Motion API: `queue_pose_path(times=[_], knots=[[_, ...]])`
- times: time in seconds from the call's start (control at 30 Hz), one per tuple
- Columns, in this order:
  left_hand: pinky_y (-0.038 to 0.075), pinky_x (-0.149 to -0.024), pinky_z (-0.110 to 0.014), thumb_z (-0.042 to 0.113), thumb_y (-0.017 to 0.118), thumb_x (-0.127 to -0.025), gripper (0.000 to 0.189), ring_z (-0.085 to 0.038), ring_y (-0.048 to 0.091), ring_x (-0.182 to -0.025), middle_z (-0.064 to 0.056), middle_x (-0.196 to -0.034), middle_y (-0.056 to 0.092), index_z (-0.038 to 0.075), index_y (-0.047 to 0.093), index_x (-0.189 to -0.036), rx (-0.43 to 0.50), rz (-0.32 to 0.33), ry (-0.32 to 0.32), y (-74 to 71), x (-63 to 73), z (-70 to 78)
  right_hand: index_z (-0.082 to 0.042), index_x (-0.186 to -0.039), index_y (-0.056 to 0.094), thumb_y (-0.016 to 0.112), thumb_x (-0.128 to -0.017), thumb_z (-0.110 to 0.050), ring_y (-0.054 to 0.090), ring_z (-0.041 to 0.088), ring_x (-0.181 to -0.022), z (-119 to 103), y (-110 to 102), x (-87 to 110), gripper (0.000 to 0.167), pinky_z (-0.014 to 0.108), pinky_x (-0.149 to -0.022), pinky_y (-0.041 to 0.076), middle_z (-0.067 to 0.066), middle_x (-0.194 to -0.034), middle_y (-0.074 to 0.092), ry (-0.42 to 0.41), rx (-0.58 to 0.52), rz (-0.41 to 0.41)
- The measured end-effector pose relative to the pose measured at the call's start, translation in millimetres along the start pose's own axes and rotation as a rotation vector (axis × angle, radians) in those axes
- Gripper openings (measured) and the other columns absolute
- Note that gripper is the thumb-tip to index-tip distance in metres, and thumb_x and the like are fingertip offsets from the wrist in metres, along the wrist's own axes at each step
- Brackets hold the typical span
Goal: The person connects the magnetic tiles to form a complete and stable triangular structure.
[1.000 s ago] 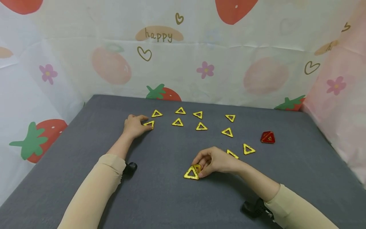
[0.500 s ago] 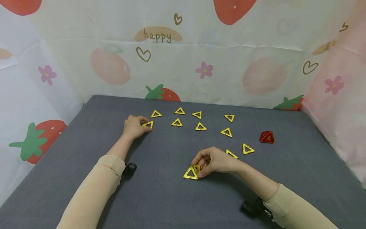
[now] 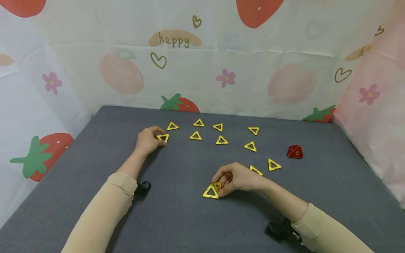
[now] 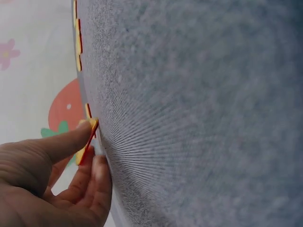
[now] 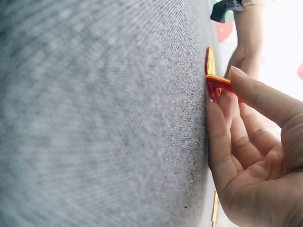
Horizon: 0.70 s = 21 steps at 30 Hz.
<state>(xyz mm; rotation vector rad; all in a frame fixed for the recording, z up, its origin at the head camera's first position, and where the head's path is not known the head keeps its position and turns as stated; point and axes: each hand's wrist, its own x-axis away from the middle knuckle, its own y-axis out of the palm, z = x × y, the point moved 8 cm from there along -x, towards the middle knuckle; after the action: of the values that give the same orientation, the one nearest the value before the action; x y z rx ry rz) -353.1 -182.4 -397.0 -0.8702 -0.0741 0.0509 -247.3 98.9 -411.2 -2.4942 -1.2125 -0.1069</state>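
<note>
My left hand (image 3: 147,141) pinches a yellow triangular magnetic tile (image 4: 81,157) between thumb and fingers at the far left of the tiles. In the left wrist view it is tilted up, with a red edge showing. Near the middle front, my right hand (image 3: 241,177) grips a second triangular tile (image 5: 218,80) by thumb and fingers; it stands at a slant. Beside it a larger-looking yellow triangular tile (image 3: 210,196) lies on the table, its side against the held one. The right fingers partly hide the held tile.
Several yellow triangular tiles, among them a back-row tile (image 3: 198,125) and a tile by the right forearm (image 3: 274,168), lie flat on the grey cloth-covered table (image 3: 177,225). A red pyramid (image 3: 295,153) stands at the right. A strawberry-print curtain (image 3: 190,77) hangs behind.
My left hand has shifted very slightly left, and the tile in it has tilted up off the table. The right hand and its tile stay where they were.
</note>
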Motion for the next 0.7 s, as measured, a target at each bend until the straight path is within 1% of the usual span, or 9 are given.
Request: queue_pose_path(times=[0.07,0.13,0.2,0.27,0.33,0.47,0.57,0.7], knots=[[0.048,-0.091,-0.049,0.013,0.072,-0.090,0.037,-0.040,0.055,-0.110,-0.023,-0.117,0.064,0.008,0.065,-0.126,0.022,0.013,0.009,-0.7,0.5,-0.4,0.005,-0.115,0.065,0.079,-0.078,0.000,0.067,0.009,-0.075,-1,0,0.3,0.040,0.023,-0.068,0.056,0.013,-0.092,0.072,-0.002,0.000,0.000],[0.048,-0.081,-0.043,0.012,0.070,-0.091,0.034,-0.036,0.057,-0.102,-0.021,-0.111,0.065,0.009,0.067,-0.125,0.034,0.017,0.018,-0.4,1.2,-0.4,0.005,-0.115,0.066,0.079,-0.078,-0.001,0.067,0.008,-0.075,-1,0,0.7,0.040,0.023,-0.068,0.056,0.014,-0.092,0.072,-0.003,0.004,0.001],[0.046,-0.072,-0.036,0.012,0.069,-0.092,0.031,-0.032,0.057,-0.093,-0.018,-0.105,0.065,0.010,0.068,-0.123,0.039,0.009,0.026,0.7,2.4,1.0,0.005,-0.115,0.066,0.079,-0.078,-0.001,0.067,0.008,-0.075,-2,0,0.9,0.040,0.023,-0.068,0.056,0.016,-0.093,0.072,-0.005,0.008,0.000],[0.044,-0.068,-0.031,0.013,0.069,-0.092,0.031,-0.029,0.058,-0.087,-0.017,-0.102,0.066,0.010,0.069,-0.123,0.042,-0.004,0.033,2.1,3.3,2.4,0.005,-0.115,0.066,0.079,-0.078,-0.001,0.067,0.008,-0.075,-2,0,1.0,0.040,0.023,-0.068,0.056,0.017,-0.093,0.071,-0.006,0.013,0.001],[0.045,-0.067,-0.029,0.014,0.069,-0.092,0.032,-0.028,0.060,-0.086,-0.018,-0.103,0.068,0.009,0.068,-0.123,0.056,-0.017,0.030,3.0,4.4,3.3,0.005,-0.115,0.066,0.079,-0.078,-0.002,0.067,0.009,-0.075,-2,0,0.9,0.040,0.023,-0.068,0.056,0.018,-0.094,0.071,-0.006,0.014,0.000],[0.055,-0.074,-0.030,0.015,0.072,-0.089,0.036,-0.028,0.069,-0.094,-0.021,-0.114,0.070,0.004,0.066,-0.123,0.122,-0.036,0.000,3.8,7.5,3.7,0.004,-0.115,0.066,0.080,-0.078,-0.002,0.067,0.009,-0.076,-1,0,0.7,0.040,0.023,-0.069,0.056,0.018,-0.094,0.071,-0.004,0.017,0.003],[0.058,-0.076,-0.030,0.016,0.074,-0.088,0.037,-0.021,0.072,-0.087,-0.022,-0.116,0.070,0.002,0.066,-0.121,0.174,-0.063,-0.015,6.0,10.7,5.4,0.004,-0.115,0.066,0.079,-0.078,-0.002,0.067,0.009,-0.076,-1,0,0.7,0.040,0.023,-0.069,0.056,0.019,-0.094,0.071,-0.004,0.015,0.003],[0.059,-0.074,-0.030,0.017,0.075,-0.087,0.034,-0.009,0.072,-0.076,-0.018,-0.108,0.074,0.002,0.069,-0.116,0.222,-0.128,0.018,14.3,17.7,14.4,0.004,-0.115,0.066,0.079,-0.078,-0.002,0.067,0.009,-0.076,-1,0,0.8,0.040,0.024,-0.069,0.056,0.018,-0.094,0.071,-0.001,0.012,0.002]])
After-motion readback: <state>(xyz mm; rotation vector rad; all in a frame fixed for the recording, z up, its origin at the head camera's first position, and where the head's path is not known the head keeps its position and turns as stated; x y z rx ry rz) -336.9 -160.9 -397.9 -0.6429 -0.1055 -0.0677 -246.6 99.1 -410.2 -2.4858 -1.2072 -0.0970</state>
